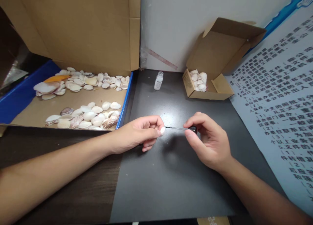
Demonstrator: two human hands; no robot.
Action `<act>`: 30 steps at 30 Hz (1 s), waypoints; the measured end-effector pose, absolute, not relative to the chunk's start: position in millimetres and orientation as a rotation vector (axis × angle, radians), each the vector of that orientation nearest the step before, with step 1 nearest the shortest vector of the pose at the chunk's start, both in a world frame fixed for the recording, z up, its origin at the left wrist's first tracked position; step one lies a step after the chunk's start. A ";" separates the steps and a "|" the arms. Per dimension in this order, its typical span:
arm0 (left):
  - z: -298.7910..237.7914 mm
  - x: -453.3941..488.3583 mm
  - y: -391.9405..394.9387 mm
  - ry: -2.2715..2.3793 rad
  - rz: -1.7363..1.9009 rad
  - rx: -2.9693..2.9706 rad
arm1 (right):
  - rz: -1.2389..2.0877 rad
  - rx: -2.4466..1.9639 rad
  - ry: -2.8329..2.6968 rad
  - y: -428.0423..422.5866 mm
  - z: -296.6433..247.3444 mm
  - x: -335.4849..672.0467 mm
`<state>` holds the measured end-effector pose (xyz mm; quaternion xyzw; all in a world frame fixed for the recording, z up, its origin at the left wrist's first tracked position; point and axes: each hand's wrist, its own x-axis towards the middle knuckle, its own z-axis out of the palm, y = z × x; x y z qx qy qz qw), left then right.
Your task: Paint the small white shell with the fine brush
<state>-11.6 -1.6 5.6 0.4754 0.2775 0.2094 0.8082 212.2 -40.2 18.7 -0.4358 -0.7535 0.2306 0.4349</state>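
Between the thumb and fingers of my left hand is a small white seashell. My right hand pinches the black cap of a brush applicator, whose thin clear stem points left. The dark brush tip meets the shell or lies right beside it; I cannot tell which. Both hands are held above the dark grey mat. Beyond them stands an uncapped small glass bottle with printing on its side, upright on the mat.
At left, an open blue-sided box holds many seashells in two groups. A small open cardboard box with white shells stands at the back right. A printed sheet slants along the right side, and a pale wall rises behind.
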 end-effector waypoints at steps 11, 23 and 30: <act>9.0 -10.2 -2.0 0.602 0.441 1.013 | 0.582 -1.089 -1.902 -39.7 19.2 212.2; 6.6 -11.3 -1.6 0.580 0.444 1.034 | 0.685 -1.019 -1.891 -40.4 17.4 215.0; 6.8 -11.7 -1.3 0.588 0.440 1.029 | 0.674 -1.036 -1.881 -40.0 19.0 214.1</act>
